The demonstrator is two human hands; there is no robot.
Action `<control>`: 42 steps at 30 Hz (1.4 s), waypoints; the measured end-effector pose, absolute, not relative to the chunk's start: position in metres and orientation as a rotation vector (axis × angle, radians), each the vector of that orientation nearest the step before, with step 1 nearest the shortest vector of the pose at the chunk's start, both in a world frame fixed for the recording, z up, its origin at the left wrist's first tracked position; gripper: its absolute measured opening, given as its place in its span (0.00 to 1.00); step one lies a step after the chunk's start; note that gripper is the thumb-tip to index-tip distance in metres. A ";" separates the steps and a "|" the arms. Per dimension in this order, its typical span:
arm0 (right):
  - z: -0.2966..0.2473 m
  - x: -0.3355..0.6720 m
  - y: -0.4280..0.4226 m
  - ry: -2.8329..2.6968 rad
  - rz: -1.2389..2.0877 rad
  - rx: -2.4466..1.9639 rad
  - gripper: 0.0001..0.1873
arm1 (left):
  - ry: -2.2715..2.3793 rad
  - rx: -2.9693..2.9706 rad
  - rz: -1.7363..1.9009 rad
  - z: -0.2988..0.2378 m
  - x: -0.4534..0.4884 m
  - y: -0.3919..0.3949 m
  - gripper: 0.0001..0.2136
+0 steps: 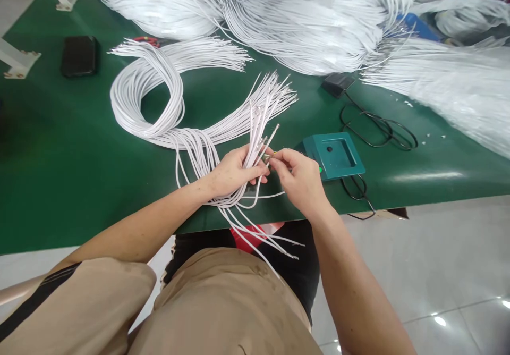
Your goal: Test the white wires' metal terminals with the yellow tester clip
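My left hand (233,172) is closed around a bundle of thin white wires (261,111) whose ends fan up and away over the green table. My right hand (298,175) pinches the tip of one wire from that bundle, right next to my left thumb. Loose wire ends hang off the table edge over my lap (258,235). A looped coil of the same white wires (145,97) lies on the table to the left.
A small teal box (337,155) with a black cable (378,129) sits just right of my right hand. Big heaps of white wires (303,20) cover the far side. A black flat object (78,56) lies at far left. The green table (59,158) ends near my body.
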State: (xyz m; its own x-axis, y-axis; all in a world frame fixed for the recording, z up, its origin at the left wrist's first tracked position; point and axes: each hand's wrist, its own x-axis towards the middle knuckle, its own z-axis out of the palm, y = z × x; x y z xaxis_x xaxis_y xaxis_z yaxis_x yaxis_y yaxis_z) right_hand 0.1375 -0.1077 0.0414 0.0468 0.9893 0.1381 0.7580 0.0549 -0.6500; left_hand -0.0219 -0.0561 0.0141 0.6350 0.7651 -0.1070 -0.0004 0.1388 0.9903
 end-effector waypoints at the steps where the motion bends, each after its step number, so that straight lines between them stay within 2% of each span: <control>1: 0.039 0.139 -0.108 -1.863 0.368 -1.761 0.12 | 0.741 1.319 0.623 0.015 -0.021 -0.056 0.17; 4: 0.035 0.148 -0.106 -2.103 0.015 -1.782 0.15 | 0.808 1.272 0.616 0.014 -0.019 -0.054 0.17; 7: 0.038 0.162 -0.099 -2.198 -0.149 -1.826 0.10 | 0.863 1.259 0.627 0.010 -0.016 -0.051 0.18; 12: 0.040 0.185 -0.087 -2.417 -0.023 -1.779 0.05 | 0.866 1.213 0.625 0.002 -0.014 -0.045 0.20; 25: 0.036 0.187 -0.076 -2.359 -0.021 -1.802 0.10 | 0.977 1.329 0.605 -0.008 -0.012 -0.047 0.18; 30: 0.040 0.187 -0.081 -2.361 0.034 -1.788 0.07 | 0.973 1.341 0.604 -0.009 -0.011 -0.047 0.17; 33: 0.039 0.190 -0.088 -2.195 -0.092 -1.823 0.12 | 0.956 1.315 0.601 -0.010 -0.011 -0.046 0.18; 38: 0.023 0.201 -0.092 -1.887 -0.369 -2.117 0.25 | 0.972 1.304 0.555 -0.007 -0.013 -0.044 0.19; 42: 0.019 0.202 -0.091 -1.869 -0.401 -2.157 0.24 | 0.987 1.335 0.556 -0.001 -0.020 -0.044 0.20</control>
State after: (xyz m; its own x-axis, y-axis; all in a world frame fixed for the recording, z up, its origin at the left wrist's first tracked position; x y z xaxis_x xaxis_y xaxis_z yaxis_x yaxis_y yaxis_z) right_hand 0.2016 -0.0909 0.0194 0.1348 0.9187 0.3711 0.9901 -0.1394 -0.0144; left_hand -0.0195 -0.0439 -0.0007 0.5069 0.8190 -0.2690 0.1945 0.1954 0.9613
